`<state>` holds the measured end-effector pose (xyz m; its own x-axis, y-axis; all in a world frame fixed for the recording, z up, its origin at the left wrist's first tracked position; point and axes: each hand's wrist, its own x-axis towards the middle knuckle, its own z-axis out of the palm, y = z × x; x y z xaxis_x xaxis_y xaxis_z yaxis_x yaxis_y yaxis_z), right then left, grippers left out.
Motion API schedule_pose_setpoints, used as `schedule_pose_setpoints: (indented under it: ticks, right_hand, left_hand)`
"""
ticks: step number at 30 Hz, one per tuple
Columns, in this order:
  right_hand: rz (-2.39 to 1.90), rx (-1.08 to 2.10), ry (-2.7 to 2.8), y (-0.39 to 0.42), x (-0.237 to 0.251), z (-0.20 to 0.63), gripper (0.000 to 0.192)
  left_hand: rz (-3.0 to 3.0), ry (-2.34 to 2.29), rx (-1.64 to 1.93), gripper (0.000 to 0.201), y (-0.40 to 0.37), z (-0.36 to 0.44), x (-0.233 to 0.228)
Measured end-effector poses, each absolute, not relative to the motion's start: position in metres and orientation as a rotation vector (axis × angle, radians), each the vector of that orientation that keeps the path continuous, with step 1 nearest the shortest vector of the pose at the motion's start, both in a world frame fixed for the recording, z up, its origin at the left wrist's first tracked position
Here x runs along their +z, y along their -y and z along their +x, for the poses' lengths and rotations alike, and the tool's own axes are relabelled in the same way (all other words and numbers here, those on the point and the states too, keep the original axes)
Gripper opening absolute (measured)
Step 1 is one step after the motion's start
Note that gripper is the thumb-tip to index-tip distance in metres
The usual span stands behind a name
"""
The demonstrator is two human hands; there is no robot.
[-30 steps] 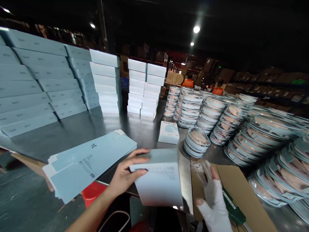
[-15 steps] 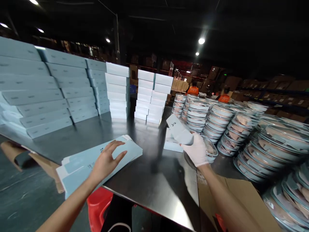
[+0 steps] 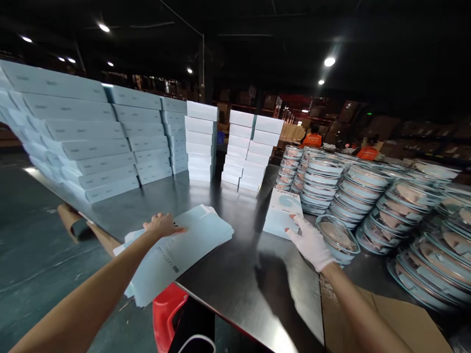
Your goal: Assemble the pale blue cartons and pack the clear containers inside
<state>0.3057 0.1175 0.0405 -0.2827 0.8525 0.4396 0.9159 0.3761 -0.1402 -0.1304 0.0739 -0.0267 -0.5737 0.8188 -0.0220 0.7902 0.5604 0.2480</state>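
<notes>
My bare left hand [image 3: 162, 226] lies over a stack of flat pale-blue cartons [image 3: 195, 240] at the table's front left. Its fingers curl down at the stack's far edge, with the thumb stretched across the top carton; the fingertips are partly hidden. My right hand [image 3: 311, 242], in a white glove with bare fingertips, is open at the near right side of a pale box [image 3: 283, 211] printed with a blue swirl. Its fingertips are at the box's edge. Just right of that hand stands a lidded oval glass dish [image 3: 336, 233].
Tall stacks of pale-blue boxes [image 3: 99, 130] and white boxes [image 3: 201, 142] line the metal table's [image 3: 235, 274] back. Stacked glass dishes [image 3: 368, 196] crowd the right. Cardboard [image 3: 397, 314] lies at front right, a red stool [image 3: 167, 314] below. Two people in orange vests [image 3: 312, 140] are farther back.
My right hand has let go of the tilted box, which now lies flat. My left hand has moved from hovering over the flat cartons to their far edge. The view has swung left.
</notes>
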Motion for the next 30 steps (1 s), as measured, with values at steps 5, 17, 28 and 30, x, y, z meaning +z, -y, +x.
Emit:
schedule_pose_setpoints:
  ticks: [5,17,28,30]
  right_hand:
    - [-1.186,-0.458,2.142,-0.023,0.060,0.296,0.032]
    - [-1.012,1.332,1.896,0.059,0.046,0.301,0.029]
    - [-1.094,0.333,1.792,0.069,0.055,0.332,0.037]
    - [-1.000,0.099,1.562,0.066,0.057,0.330,0.058]
  left_hand:
    - [1.725,-2.697,0.630,0.059,-0.030,-0.097,0.015]
    - [2.357,-1.590,1.590,0.017,0.076,0.013,0.001]
    - [1.856,-0.964,0.903,0.065,0.068,0.063,0.036]
    - [1.675,-0.888,1.177,0.060,0.055,0.065,0.037]
